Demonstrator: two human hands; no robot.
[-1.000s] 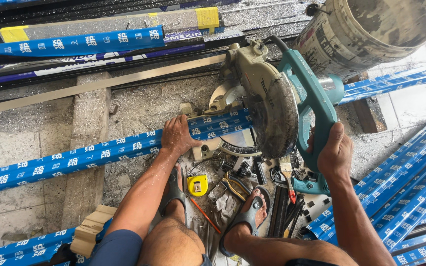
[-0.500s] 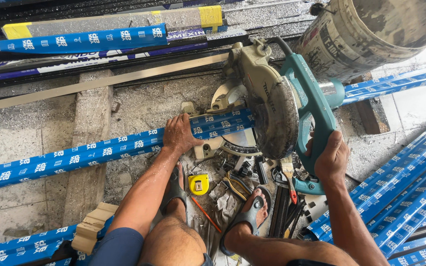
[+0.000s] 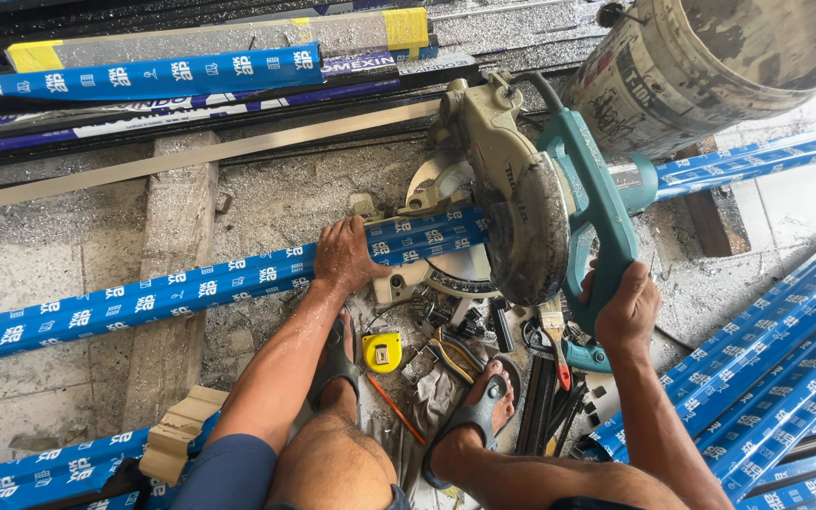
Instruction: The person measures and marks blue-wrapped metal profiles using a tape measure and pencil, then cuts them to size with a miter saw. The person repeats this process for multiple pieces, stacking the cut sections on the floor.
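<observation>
Two hands work: left hand (image 3: 347, 255) flat on the blue profile (image 3: 144, 302) near the blade guard (image 3: 526, 231), right hand (image 3: 625, 307) with grip closed on the miter saw handle (image 3: 602, 222); a slipping profile could pull fingers toward the blade.

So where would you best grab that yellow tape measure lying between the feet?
Probably across its two flat-edged sides, coming straight down from above. The yellow tape measure lies flat on its face among loose tools, so its narrow rim is what fingers can pinch. Approach from the left foot's side, where less clutter crowds it; pliers lie to its other side.
</observation>
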